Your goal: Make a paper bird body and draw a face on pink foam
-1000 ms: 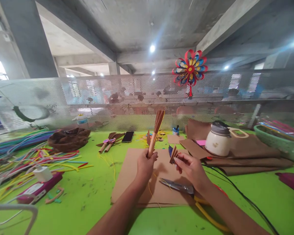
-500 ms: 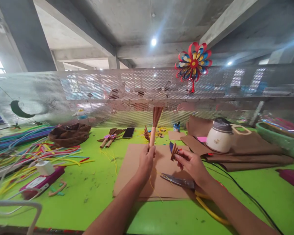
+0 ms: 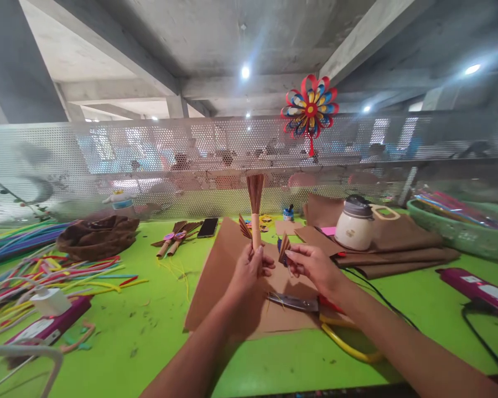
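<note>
My left hand point(image 3: 251, 265) is closed round the lower end of a brown paper tube point(image 3: 255, 229), held upright. From the tube's top spreads a pleated paper fan point(image 3: 255, 193); a smaller pleated piece point(image 3: 244, 226) juts out at its left side. My right hand point(image 3: 313, 268) pinches a small folded paper fan point(image 3: 284, 247), apart from the tube. Below both hands lies a brown cardboard sheet point(image 3: 216, 287). On it rest scissors point(image 3: 292, 302) with yellow handles, partly under my right forearm.
Two similar paper figures point(image 3: 173, 240) and a phone point(image 3: 208, 228) lie further back. A kettle point(image 3: 354, 224) stands on brown paper point(image 3: 410, 246) at right, near a green basket point(image 3: 465, 235). Coloured strips point(image 3: 58, 282) and a power strip point(image 3: 52, 320) fill the left. A perforated screen point(image 3: 157, 190) closes the back.
The small folded fan in my right hand has turned more upright and come slightly nearer the tube. The tube has straightened. The whole view has shifted, with things appearing further left.
</note>
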The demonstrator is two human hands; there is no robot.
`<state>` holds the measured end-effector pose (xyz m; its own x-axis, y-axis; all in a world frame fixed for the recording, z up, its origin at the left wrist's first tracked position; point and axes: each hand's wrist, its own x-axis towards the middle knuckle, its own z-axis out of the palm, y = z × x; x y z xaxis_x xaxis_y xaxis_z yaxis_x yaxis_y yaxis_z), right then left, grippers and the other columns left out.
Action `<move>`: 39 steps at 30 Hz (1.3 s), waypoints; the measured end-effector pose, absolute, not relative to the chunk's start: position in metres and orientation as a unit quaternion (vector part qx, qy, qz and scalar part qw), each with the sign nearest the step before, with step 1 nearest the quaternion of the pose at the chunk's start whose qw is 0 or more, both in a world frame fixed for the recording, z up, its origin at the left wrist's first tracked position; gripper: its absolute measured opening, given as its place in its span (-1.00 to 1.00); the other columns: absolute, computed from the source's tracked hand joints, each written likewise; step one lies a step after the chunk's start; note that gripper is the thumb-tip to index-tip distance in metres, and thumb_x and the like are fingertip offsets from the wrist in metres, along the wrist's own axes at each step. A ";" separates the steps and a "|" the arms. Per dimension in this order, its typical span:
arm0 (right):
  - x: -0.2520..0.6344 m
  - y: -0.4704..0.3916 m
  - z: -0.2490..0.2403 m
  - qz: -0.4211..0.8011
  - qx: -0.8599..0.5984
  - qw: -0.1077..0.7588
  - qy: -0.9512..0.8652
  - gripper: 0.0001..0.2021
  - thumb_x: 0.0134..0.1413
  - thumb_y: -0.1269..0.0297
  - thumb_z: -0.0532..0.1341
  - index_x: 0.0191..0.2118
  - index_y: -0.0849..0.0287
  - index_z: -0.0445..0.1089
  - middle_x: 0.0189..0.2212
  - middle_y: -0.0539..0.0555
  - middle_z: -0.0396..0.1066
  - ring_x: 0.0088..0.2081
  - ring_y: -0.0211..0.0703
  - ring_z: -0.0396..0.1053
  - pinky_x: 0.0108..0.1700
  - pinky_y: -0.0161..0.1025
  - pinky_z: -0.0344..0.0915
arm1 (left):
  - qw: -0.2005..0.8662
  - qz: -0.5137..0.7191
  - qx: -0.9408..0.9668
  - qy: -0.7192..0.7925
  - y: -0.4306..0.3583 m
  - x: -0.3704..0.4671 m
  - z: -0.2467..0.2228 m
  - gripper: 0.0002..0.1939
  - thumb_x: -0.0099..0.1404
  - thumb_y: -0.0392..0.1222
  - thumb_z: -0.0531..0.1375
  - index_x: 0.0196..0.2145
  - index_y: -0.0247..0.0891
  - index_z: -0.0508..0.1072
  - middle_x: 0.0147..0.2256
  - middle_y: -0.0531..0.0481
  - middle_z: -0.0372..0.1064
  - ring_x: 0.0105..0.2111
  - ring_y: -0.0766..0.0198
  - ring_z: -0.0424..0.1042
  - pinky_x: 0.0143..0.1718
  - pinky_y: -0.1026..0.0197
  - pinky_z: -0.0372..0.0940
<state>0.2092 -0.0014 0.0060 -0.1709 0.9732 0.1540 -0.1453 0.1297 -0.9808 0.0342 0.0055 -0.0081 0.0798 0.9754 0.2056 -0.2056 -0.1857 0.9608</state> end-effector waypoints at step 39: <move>0.178 0.068 -0.003 0.609 -0.390 0.374 -0.581 -0.71 0.23 0.23 0.19 0.01 0.23 0.34 -0.07 0.13 0.40 -0.16 -0.13 0.43 -0.16 -0.09 0.42 | 0.672 0.578 0.377 0.269 0.017 0.016 -0.011 -0.90 0.28 -0.30 0.21 -0.24 -0.35 0.47 -0.27 -0.16 0.46 -0.33 0.28 0.50 -0.34 0.33 0.40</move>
